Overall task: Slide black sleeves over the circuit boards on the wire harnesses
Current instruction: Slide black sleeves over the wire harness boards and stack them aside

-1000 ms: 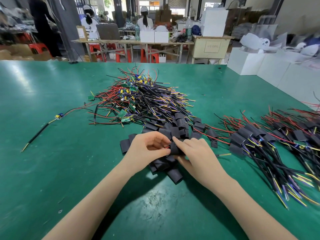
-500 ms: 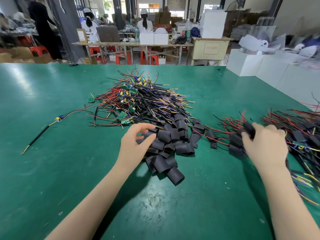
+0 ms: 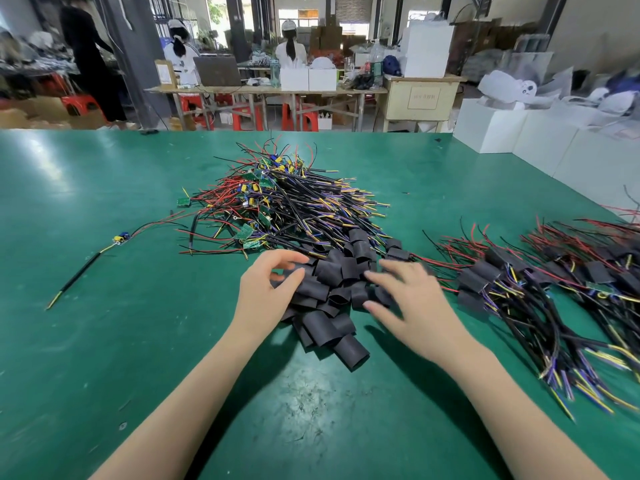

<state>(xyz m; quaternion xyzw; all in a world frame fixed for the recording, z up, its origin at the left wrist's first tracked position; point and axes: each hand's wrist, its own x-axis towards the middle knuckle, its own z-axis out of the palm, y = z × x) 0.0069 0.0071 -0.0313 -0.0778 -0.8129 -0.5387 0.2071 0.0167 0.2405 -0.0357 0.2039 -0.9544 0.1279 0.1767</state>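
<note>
A heap of loose black sleeves [image 3: 329, 299] lies on the green table in front of me. Behind it is a pile of wire harnesses [image 3: 287, 209] with bare green circuit boards and red, black, yellow and purple wires. To the right lie harnesses with sleeves on them [image 3: 540, 285]. My left hand [image 3: 266, 289] reaches into the left side of the sleeve heap, fingers bent over the sleeves, gripping nothing that I can see. My right hand [image 3: 408, 299] hovers over the heap's right side with fingers spread, slightly blurred.
One single harness [image 3: 100, 258] lies apart at the left of the green table [image 3: 104, 341]. White boxes [image 3: 540, 140] stand along the far right edge. Beyond the table are work benches, red stools and people.
My right hand came back from the sleeved harnesses at the right to the sleeve heap. My left hand stayed at the heap's left side.
</note>
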